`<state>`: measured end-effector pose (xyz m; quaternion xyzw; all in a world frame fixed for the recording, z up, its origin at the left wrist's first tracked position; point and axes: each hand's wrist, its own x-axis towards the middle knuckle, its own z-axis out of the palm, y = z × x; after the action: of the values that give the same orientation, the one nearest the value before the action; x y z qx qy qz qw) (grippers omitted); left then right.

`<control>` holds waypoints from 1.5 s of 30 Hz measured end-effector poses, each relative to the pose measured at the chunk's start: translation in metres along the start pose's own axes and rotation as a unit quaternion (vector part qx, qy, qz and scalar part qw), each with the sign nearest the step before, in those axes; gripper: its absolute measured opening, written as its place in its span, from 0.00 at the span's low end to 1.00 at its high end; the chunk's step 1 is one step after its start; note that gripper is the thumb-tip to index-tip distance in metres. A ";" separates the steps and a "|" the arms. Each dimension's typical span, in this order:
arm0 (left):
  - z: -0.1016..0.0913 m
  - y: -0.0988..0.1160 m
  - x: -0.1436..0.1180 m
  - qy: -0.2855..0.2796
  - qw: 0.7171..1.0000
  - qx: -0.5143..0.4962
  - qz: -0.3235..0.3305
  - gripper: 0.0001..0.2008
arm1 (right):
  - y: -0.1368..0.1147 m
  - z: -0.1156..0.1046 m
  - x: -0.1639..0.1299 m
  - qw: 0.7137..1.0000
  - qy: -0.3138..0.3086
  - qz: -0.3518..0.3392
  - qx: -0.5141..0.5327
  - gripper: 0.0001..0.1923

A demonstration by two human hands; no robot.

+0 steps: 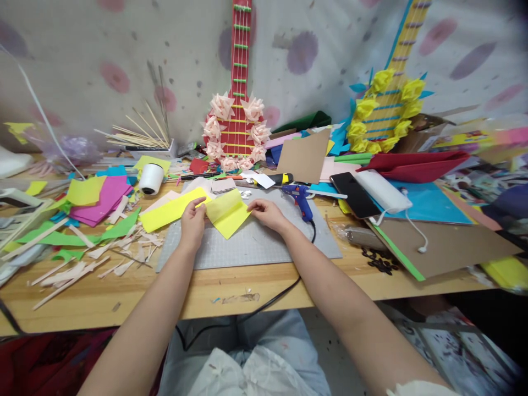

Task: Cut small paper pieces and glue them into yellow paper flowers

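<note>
Yellow paper (227, 213), grey mat (264, 245), blue glue gun (300, 199).

Bare mat (264, 250) before glue gun (300, 199)

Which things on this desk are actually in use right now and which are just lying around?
In use: left hand and right hand holding the yellow paper piece, on the grey cutting mat.

Lying about: blue glue gun, phone, white tape roll, paper guitars.

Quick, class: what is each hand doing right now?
Left hand: closed, pinching the left edge of the yellow paper.
Right hand: closed, pinching the right edge of the same sheet.
</note>
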<state>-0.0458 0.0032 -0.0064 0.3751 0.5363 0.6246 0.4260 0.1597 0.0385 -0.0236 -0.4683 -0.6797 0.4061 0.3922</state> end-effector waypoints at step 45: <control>0.012 0.000 0.006 -0.169 0.965 0.155 0.125 0.19 | -0.011 0.016 0.008 0.965 0.024 0.026 0.261 0.16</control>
<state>-0.0364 0.0131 -0.0048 0.6010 0.4957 0.5096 0.3653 0.1401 0.0405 -0.0182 -0.3769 -0.5282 0.5679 0.5064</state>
